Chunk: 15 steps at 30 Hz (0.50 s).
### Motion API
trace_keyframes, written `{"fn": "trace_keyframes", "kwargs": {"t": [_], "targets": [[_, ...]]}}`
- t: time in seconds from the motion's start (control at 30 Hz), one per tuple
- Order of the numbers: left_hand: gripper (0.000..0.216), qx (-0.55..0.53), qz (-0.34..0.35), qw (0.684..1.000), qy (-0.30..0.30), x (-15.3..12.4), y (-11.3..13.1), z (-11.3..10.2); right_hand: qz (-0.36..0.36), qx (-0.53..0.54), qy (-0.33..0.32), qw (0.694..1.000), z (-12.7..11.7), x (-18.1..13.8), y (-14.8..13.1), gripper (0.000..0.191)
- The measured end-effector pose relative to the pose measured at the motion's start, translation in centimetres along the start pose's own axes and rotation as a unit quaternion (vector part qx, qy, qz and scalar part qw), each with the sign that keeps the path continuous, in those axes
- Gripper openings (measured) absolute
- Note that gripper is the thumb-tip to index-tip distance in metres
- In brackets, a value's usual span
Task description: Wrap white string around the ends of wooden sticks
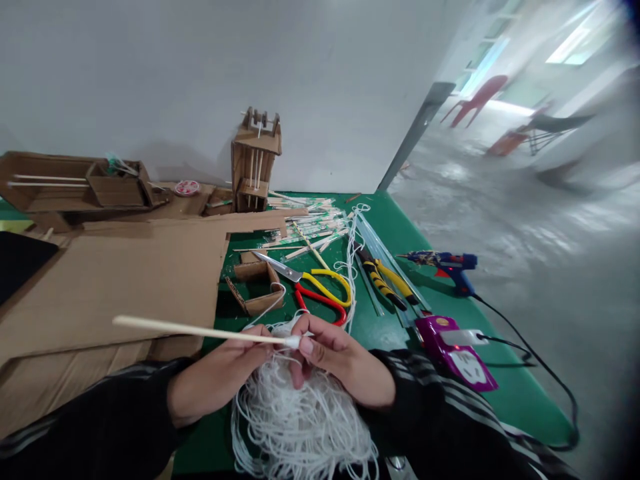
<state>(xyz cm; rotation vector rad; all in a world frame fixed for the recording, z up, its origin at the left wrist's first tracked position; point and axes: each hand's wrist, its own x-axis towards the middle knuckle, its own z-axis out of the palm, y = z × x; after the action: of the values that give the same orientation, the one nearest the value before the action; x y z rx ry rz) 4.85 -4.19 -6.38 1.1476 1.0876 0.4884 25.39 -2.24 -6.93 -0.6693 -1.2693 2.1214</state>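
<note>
My left hand (220,377) is closed around a long pale wooden stick (200,330) that points left over the cardboard. My right hand (340,360) pinches white string at the stick's right end (293,341), where a small wad of string is wound. A loose tangle of white string (300,427) lies under both hands at the table's near edge. Both sleeves are dark with light stripes.
A large cardboard sheet (115,280) covers the left of the green table (400,227). Red and yellow scissors (313,287), yellow pliers (383,280), a blue glue gun (445,263), a purple device (455,350), a cardboard tower (255,163) and loose sticks (305,223) lie beyond.
</note>
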Motion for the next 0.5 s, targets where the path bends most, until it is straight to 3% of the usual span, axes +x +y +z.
{"fn": "trace_keyframes", "kwargs": {"t": [0.2, 0.5], "targets": [[0.025, 0.05, 0.027, 0.998, -0.031, -0.4, 0.1, 0.2, -0.03, 0.042, 0.029, 0.998, -0.4, -0.1, 0.5, 0.023], [0.016, 0.217, 0.1, 0.971, 0.005, -1.1, 0.3, 1.1, -0.071, 0.071, 0.064, 0.993, -0.2, -0.2, -0.6, 0.023]]}}
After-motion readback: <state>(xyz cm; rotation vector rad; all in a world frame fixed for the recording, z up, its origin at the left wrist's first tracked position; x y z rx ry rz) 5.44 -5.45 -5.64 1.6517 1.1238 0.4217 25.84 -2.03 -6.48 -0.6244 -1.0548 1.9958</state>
